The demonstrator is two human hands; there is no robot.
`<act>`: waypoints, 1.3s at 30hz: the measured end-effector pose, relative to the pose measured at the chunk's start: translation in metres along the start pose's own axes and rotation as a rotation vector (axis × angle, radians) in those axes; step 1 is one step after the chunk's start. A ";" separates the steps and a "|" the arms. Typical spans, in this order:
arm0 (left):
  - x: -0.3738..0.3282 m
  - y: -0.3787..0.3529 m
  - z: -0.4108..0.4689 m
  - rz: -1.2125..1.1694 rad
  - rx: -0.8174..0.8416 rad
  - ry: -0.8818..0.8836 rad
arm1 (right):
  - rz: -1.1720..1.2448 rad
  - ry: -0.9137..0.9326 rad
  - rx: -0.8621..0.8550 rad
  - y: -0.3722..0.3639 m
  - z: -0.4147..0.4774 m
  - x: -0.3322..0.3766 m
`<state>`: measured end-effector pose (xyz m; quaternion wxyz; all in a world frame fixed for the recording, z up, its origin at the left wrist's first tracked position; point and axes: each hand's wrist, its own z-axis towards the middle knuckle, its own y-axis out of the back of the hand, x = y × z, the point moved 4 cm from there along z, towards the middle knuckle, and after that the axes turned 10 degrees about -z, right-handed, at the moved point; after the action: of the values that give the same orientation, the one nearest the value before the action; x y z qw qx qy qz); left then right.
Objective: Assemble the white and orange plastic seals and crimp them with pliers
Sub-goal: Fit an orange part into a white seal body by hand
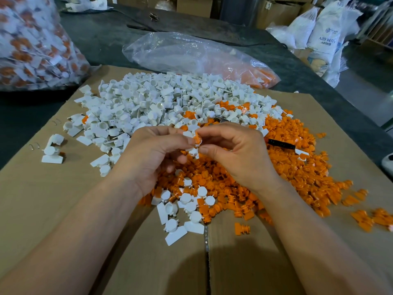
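Open cardboard left and near, heaps ahead.
We find bare cardboard [42,205] at our left and close in front. The white heap [148,103], orange heap [302,171] and half-buried pliers [280,144] block middle and right, with a clear bag [191,52] and a full bag [32,43] beyond.

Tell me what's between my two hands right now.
Head view: a white and orange seal, pinched by both the left hand and the right hand.

seal bodies [148,103] left-rear on cardboard [42,199] | inserts [297,167] right | bag [191,54] behind
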<state>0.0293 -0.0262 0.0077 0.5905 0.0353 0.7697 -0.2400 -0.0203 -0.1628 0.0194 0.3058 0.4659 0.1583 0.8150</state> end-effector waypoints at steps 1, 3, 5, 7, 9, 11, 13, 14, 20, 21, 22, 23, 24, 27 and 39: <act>0.000 0.000 0.000 0.003 0.002 0.001 | -0.001 0.002 -0.002 0.000 0.000 0.000; 0.000 0.000 0.000 0.010 0.002 0.002 | -0.006 0.011 -0.004 0.000 0.000 0.002; 0.000 -0.001 0.000 0.012 0.001 0.004 | -0.014 0.022 -0.002 0.000 0.000 0.003; 0.000 -0.002 -0.001 0.012 0.001 0.004 | -0.025 0.031 -0.002 0.000 0.000 0.003; 0.000 -0.002 -0.001 0.012 0.003 0.004 | -0.034 0.039 -0.009 0.000 0.000 0.003; 0.000 -0.002 -0.001 0.012 0.005 0.005 | -0.033 0.047 -0.017 0.001 0.000 0.004; 0.001 -0.001 -0.001 0.013 0.009 0.007 | -0.029 0.059 -0.027 0.001 0.000 0.006; 0.001 -0.001 0.000 0.014 0.010 0.007 | -0.032 0.066 -0.030 0.001 0.000 0.006; 0.002 -0.002 -0.001 -0.044 0.043 0.006 | -0.087 0.111 -0.053 0.004 0.001 0.007; 0.002 -0.003 -0.001 -0.063 0.050 0.003 | -0.092 0.116 -0.056 0.004 0.001 0.008; 0.002 -0.003 -0.001 -0.079 0.055 0.001 | -0.094 0.119 -0.057 0.004 0.001 0.008; 0.003 -0.004 -0.001 -0.088 0.060 0.000 | -0.098 0.123 -0.057 0.004 0.001 0.008; 0.003 -0.004 -0.001 -0.089 0.063 0.001 | -0.105 0.126 -0.058 0.004 0.001 0.008; 0.003 -0.005 0.000 -0.076 0.060 0.002 | -0.121 0.143 -0.059 0.004 0.001 0.009; 0.000 0.000 0.002 -0.151 0.026 -0.043 | -0.545 -0.439 0.025 0.063 0.003 -0.031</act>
<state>0.0314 -0.0271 0.0068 0.5868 -0.0203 0.7540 -0.2944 -0.0284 -0.2306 0.0347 0.5331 0.5745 0.2175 0.5817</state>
